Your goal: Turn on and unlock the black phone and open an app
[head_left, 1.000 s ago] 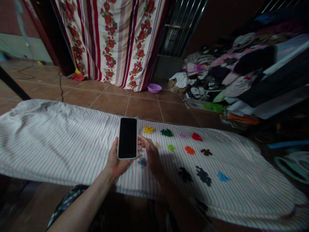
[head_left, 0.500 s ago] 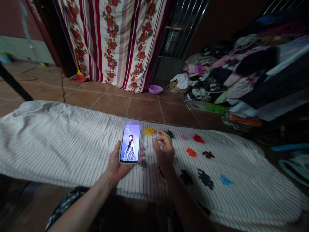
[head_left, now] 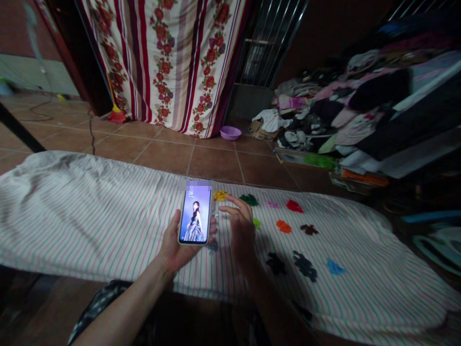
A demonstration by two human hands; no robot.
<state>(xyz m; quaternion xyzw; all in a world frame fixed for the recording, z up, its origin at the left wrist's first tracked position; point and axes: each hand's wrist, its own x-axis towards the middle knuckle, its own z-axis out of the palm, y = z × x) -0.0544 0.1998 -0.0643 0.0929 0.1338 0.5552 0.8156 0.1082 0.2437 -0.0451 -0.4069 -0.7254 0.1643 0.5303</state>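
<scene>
A lit smartphone [head_left: 195, 218] rests in my left hand [head_left: 172, 244], its fingers wrapped around the case. Its lock screen shows a figure in a long dress on a purple background. To the right of the phone is my right hand [head_left: 242, 233], holding nothing, fingers stretched apart and pointing left. Small piles of coloured pieces lie on the striped cloth [head_left: 108, 216]. Beyond my right fingertips is a yellow pile [head_left: 221, 195]; a dark green pile [head_left: 249, 199] and a lime green pile [head_left: 256, 223] sit beside that hand. A greyish pile [head_left: 212, 246] is partly hidden behind my left fingers.
Further right lie pink [head_left: 272, 204], red [head_left: 295, 206], orange [head_left: 284, 226], brown [head_left: 309, 229], black [head_left: 276, 264], dark grey [head_left: 305, 265] and blue piles [head_left: 335, 266]. Past the cloth are a purple basin [head_left: 230, 133], a floral curtain [head_left: 169, 62] and heaped clothes [head_left: 338, 101].
My right hand has shifted slightly left and its curled fingers have straightened toward the phone, uncovering more of the dark green pile. My left hand keeps the phone nearly still.
</scene>
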